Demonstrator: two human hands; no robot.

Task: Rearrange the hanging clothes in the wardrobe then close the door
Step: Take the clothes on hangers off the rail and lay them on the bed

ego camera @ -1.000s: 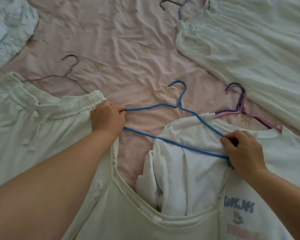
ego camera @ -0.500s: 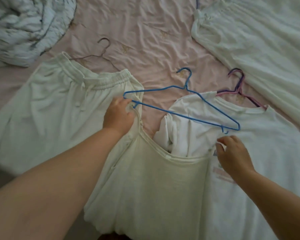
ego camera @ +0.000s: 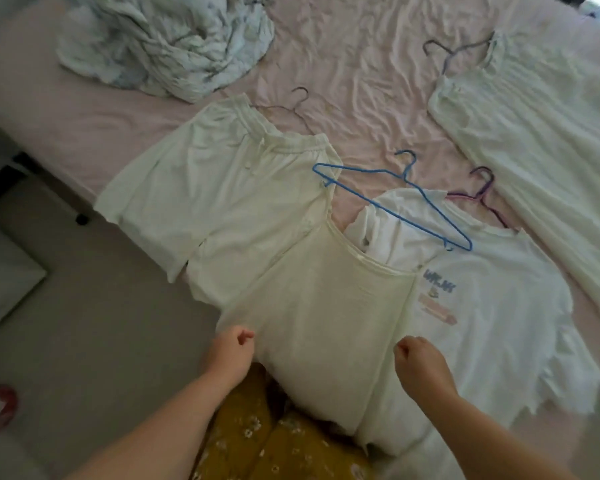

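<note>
My left hand (ego camera: 234, 344) and my right hand (ego camera: 417, 355) each pinch a side of the cream top (ego camera: 326, 306) low down, fingers curled tight on the cloth. The top lies flat on the pink bed (ego camera: 343, 81). The blue hanger (ego camera: 392, 202) lies loose at 12 o'clock from the top, partly on the white shirt (ego camera: 492, 299). The shorts (ego camera: 215, 188) lie at 10 o'clock. A purple hanger (ego camera: 482, 194) pokes out of the shirt at 1 o'clock.

On the bed (ego camera: 361, 64), a camisole (ego camera: 326, 306) lies nearest, overlapping shorts (ego camera: 205, 188) to its left and a T-shirt (ego camera: 499, 306) to its right. A hanger (ego camera: 392, 206) rests across camisole and T-shirt. A dress (ego camera: 541, 140) lies far right, crumpled bedding (ego camera: 167, 43) behind left.
</note>
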